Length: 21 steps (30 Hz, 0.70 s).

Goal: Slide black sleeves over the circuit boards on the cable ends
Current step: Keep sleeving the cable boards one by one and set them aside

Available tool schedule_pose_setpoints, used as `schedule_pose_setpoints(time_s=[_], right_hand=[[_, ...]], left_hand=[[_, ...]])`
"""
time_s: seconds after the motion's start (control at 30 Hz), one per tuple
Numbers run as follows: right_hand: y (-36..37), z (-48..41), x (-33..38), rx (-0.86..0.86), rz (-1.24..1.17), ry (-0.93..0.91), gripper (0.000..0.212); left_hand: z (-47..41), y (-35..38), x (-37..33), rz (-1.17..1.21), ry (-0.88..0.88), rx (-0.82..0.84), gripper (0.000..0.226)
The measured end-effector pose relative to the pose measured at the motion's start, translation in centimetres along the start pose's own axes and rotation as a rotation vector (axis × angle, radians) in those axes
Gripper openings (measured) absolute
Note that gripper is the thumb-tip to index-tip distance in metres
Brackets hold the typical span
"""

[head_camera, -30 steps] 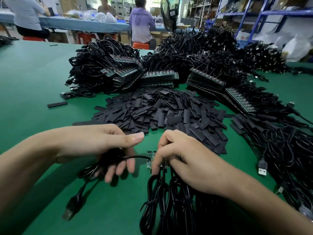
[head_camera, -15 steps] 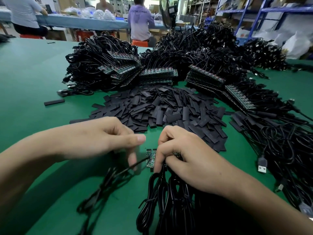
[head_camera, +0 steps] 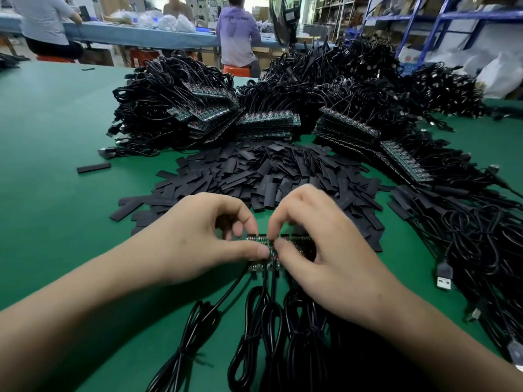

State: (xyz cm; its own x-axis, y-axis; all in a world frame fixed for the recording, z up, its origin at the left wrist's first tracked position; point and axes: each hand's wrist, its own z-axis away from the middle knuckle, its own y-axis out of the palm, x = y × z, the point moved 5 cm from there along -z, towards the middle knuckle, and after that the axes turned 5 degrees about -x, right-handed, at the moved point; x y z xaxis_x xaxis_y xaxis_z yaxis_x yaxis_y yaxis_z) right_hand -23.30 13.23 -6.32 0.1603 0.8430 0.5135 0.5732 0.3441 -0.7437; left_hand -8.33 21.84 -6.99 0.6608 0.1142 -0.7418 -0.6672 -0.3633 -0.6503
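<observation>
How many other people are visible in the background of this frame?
3. A light-shirted person at left by the blue table; a second person behind it, mostly cropped by the top edge; a purple-shirted person seated, back to camera. Others may be hidden.

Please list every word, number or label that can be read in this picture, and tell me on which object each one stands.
Nothing can be read with certainty.
On the purple shirt of a seated person: one printed line across the back, too blurred to read.
On the stacked circuit boards: fine markings, too small to read.
On the board strip pinched by the left hand and the right hand: no legible marking.
</observation>
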Motion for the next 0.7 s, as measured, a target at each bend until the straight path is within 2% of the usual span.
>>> schedule_pose_setpoints(time_s=[0.03,0.1,0.13,0.23,0.47,0.7], right_hand=[[0.0,-0.1,-0.1,-0.024,0.030,0.015,0.008],[0.2,0.0,-0.4,-0.013,0.042,0.054,0.025],[0.3,-0.1,-0.6,0.008,0.004,0.083,0.027],[0.1,-0.1,-1.0,-0.003,-0.155,0.156,0.018],[-0.2,-0.3,-1.5,-0.046,-0.259,0.209,0.008],[-0.1,-0.6,-1.8,0.024,-0.354,0.217,0.008]], left_hand=[[0.0,0.1,0.0,0.098,-0.018,0.021,0.032],[0.1,0.4,-0.1,0.272,-0.043,0.041,0.027],[0.1,0.6,0.0,0.339,-0.061,0.032,0.027],[0.2,0.7,0.2,0.458,-0.118,-0.038,0.031],[0.3,0.7,-0.3,0.398,-0.035,-0.071,0.030],[0.3,1.1,-0.4,0.527,-0.015,-0.056,0.016]])
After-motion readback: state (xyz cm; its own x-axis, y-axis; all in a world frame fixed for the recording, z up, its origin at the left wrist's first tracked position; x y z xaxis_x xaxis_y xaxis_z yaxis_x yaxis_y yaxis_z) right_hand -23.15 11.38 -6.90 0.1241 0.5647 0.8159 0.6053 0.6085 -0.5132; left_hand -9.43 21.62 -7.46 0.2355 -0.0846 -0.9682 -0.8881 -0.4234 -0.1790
